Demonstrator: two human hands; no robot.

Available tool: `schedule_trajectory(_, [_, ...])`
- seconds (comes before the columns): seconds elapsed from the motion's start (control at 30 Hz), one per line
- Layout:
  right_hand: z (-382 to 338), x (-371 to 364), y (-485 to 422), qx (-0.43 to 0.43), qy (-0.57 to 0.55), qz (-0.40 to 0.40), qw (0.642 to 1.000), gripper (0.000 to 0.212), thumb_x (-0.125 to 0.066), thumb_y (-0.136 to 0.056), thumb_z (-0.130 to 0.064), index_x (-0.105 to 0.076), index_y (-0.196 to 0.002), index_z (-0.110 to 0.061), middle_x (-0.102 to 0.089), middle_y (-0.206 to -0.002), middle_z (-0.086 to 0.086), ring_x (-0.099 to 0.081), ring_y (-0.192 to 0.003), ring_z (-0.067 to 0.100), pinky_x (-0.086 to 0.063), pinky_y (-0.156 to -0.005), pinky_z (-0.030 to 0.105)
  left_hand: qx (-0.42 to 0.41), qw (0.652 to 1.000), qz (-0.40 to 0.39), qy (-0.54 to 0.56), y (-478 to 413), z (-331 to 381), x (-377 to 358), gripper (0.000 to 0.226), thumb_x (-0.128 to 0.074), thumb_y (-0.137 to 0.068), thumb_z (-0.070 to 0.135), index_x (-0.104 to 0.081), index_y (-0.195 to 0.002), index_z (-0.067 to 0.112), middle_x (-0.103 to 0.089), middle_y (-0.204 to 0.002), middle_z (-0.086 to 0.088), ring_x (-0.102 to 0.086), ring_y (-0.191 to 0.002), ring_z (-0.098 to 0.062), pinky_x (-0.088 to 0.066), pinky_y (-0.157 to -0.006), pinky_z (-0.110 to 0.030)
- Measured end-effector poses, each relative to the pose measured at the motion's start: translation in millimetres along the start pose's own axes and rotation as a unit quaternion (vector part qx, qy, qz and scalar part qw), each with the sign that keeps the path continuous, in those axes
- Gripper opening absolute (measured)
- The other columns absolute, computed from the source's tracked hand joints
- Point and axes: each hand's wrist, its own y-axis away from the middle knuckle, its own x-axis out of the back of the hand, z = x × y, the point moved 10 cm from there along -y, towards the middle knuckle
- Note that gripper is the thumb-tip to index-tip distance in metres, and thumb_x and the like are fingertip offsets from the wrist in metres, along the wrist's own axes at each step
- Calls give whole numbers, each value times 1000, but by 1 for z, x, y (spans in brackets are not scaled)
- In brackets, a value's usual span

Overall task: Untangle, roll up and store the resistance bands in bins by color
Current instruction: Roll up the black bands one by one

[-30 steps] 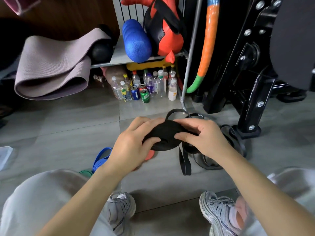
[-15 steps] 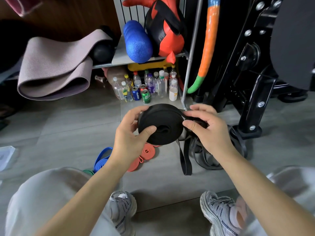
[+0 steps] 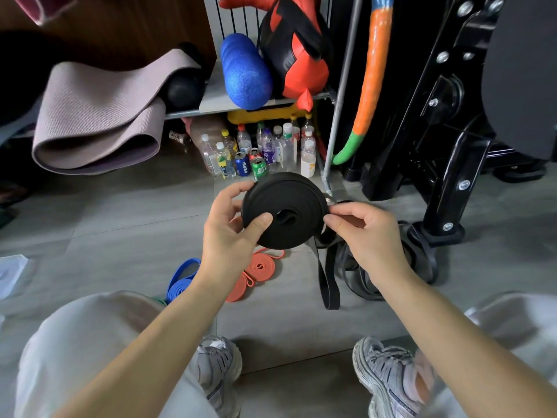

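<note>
- While gripping black band roll (image 3: pixel 289 206) in mid-air above floor (image 3: pixel 120 224): left hand (image 3: pixel 229 233), thumb pressed on near face beside centre hole, fingers curled over far rim.
- Right hand (image 3: pixel 367 236): pinching the band's outer lap at roll's right edge, thumb and forefinger closed on it.
- Roll: matte black flat strap, wound into a tight disc, small oval hole at centre, face turned toward camera.
- Unwound tail (image 3: pixel 327 282): hanging from roll's lower right as a narrow loop; floor contact unclear.
- Just right of tail, on floor: loose dark bands (image 3: pixel 422 257), heaped, next to foot of black machine frame (image 3: pixel 446 176).
- Below left hand, on floor: orange-red band (image 3: pixel 259 270), loosely coiled; blue band (image 3: pixel 180 282) near its left.
- Beyond roll, under shelf (image 3: pixel 217 101): bottles (image 3: pixel 308 158) and cans, clustered.
- Readable: "PEPSI" on blue can (image 3: pixel 242 164). Green can (image 3: pixel 259 171) beside it, lettering too small. Bottle labels illegible.
- On shelf: blue foam roller (image 3: pixel 245 73), red-and-black bag (image 3: pixel 301 64) just beside it.
- Left of shelf: folded mauve mat (image 3: pixel 99 116).
- Bottom of view: grey sneakers (image 3: pixel 220 366).
</note>
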Motion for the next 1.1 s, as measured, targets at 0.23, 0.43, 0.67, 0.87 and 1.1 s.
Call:
schedule_trajectory(0.23, [2,-10,-3,-68,-100,-59,991,13,-73,-78,-8,-69,-80,-20,-73,-79,-2,-69,-77,9,-58,-74,26,19,999,-11,39,0,5,1,47,-62,-84,-2,-51,-108,36,-64,-100,-6,-68,-85,-12,-56,-60,-29])
schedule_trajectory(0.43, [-3,-15,-5,-68,-85,-102,989,11,-70,-81,-7,-61,-85,-12,-70,-76,0,-64,-69,10,-55,-65,23,56,995,-36,73,1,-3,-1,42,-59,-86,0,-50,-111,33,-68,-97,0,-69,-85,-17,-57,-60,-34])
schedule_trajectory(0.67, [-10,-28,-3,-85,-85,-145,982,27,-66,-84,-3,-61,-104,-21,-70,-90,2,-65,-86,14,-53,-79,32,52,997,-26,50,4,-4,8,40,-60,-87,4,-50,-112,35,-64,-108,-6,-68,-90,-14,-58,-68,-39])
schedule_trajectory(0.87, [-37,-41,-35,-56,-30,-182,981,25,-59,-87,2,-63,-105,-15,-70,-90,1,-68,-79,10,-58,-71,28,47,996,-21,67,-24,26,16,30,-42,-99,10,-58,-110,33,-62,-103,0,-61,-90,-11,-58,-76,-45])
schedule_trajectory(1.1, [-25,-95,-97,-69,-3,-234,970,21,-63,-87,-5,-65,-91,-25,-71,-92,3,-66,-83,14,-54,-73,33,144,984,-53,92,-88,-12,44,39,-40,-97,2,-52,-128,23,-58,-114,-6,-58,-101,-22,-55,-83,-46])
